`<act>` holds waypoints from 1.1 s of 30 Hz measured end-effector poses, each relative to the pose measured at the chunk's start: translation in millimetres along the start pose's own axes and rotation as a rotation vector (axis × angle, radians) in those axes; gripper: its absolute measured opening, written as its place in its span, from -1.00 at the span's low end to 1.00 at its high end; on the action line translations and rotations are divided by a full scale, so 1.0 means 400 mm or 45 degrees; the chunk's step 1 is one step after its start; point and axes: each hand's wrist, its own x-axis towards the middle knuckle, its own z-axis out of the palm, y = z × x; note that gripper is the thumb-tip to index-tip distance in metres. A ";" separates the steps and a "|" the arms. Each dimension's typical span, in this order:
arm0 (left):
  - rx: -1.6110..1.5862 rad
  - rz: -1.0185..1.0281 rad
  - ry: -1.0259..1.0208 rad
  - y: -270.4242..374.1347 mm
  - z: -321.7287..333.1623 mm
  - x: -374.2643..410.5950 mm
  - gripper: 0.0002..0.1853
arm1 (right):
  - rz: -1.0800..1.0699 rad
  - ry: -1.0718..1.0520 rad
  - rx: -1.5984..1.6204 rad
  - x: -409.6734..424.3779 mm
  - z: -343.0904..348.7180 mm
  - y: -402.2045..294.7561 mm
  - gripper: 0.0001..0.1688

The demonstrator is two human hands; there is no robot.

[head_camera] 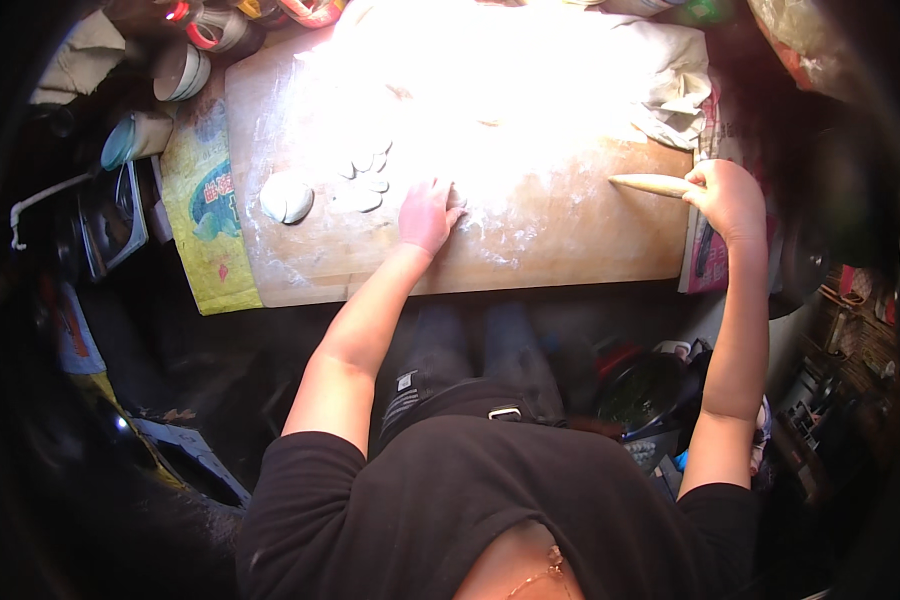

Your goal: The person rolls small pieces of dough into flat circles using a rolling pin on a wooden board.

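My right hand (724,196) grips one end of a tapered wooden rolling pin (649,184) at the right side of a floured wooden board (465,262). The pin's pointed end reaches left over the board. Near the board's middle, my left hand (427,215) rests with its fingers pointing away from me; a small pale piece, perhaps dough, shows beside its fingertips, and whether it is held is unclear. Left of this hand lie several small flattened dough pieces (360,199). Farther left sits a round lump of white dough (286,198). Glare hides the board's far part.
A crumpled pale cloth (671,101) lies at the board's far right corner. Beyond the left edge are a yellow printed sack (221,277), a cup (139,139), a striped bowl (184,73) and a bottle with a red band (214,30).
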 end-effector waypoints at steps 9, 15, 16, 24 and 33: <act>0.415 0.090 0.286 0.044 0.081 0.111 -0.14 | -0.060 0.090 0.127 -0.038 0.007 0.012 -0.74; 0.423 0.077 0.101 0.073 0.114 0.129 -0.11 | -0.069 0.119 0.184 -0.068 0.019 0.044 -0.69; 0.431 0.078 0.108 0.076 0.114 0.130 -0.12 | -0.064 0.105 0.173 -0.071 0.014 0.044 -0.69; -0.445 0.043 0.674 0.024 0.116 0.124 -0.53 | -0.074 0.155 0.269 -0.103 0.053 0.074 -0.66; -0.321 -0.153 0.246 0.030 0.061 0.014 -0.73 | -0.015 0.159 0.392 -0.143 0.110 0.133 -0.62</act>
